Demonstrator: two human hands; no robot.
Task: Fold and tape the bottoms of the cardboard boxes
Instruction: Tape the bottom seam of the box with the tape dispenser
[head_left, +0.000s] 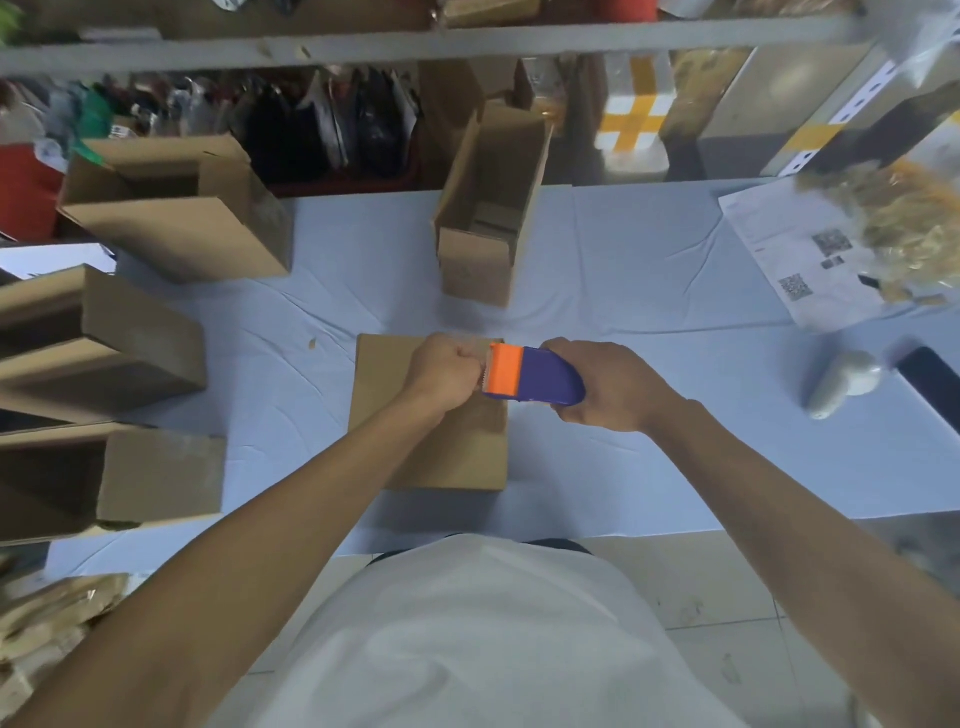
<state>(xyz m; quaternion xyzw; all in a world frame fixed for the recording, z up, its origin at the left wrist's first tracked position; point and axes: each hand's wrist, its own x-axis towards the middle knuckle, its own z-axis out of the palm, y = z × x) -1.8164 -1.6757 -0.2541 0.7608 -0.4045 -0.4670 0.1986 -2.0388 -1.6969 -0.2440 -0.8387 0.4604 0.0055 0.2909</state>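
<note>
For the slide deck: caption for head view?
Right hand holds tape dispenser over cardboard box; left hand pinches at its blade.

You've got matt brown cardboard in the box (395, 415), smooth orange-and-purple plastic on the tape dispenser (535, 376), wrinkled pale cloth over the table (623, 291).

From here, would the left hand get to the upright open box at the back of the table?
Probably not right away: the left hand is curled at the tape dispenser, though bare cloth leads to the upright box.
</note>
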